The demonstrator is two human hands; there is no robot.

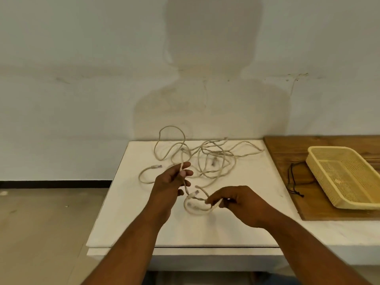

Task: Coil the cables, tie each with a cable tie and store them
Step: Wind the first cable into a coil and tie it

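1. Left hand point(170, 182): raised over bench point(123, 212) centre. Thumb + index fingers point(186, 166) pinch the cable point(209, 157); other fingers loosely spread below.
2. Right hand point(240, 202): low, just right of left hand. Fingers point(213, 201) pressed together, pinching same cable at the side of a small loop point(195, 209).
3. Cable: thin, round, off-white, w/ clear plugs.
   - Small loop sits btwn the two hands, one plug point(193, 194) at its top.
   - From left fingers the cable runs back into a loose tangle over the far half of the bench, reaching the wall edge.
   - Another plug end point(156, 166) curls out left of the left hand.
   - No. of cables in tangle: cannot tell.
4. Wooden board point(287, 206): right of bench top. Carries a pale yellow mesh basket point(345, 177); thin black ties point(292, 182) just left of the basket, well apart from both hands.
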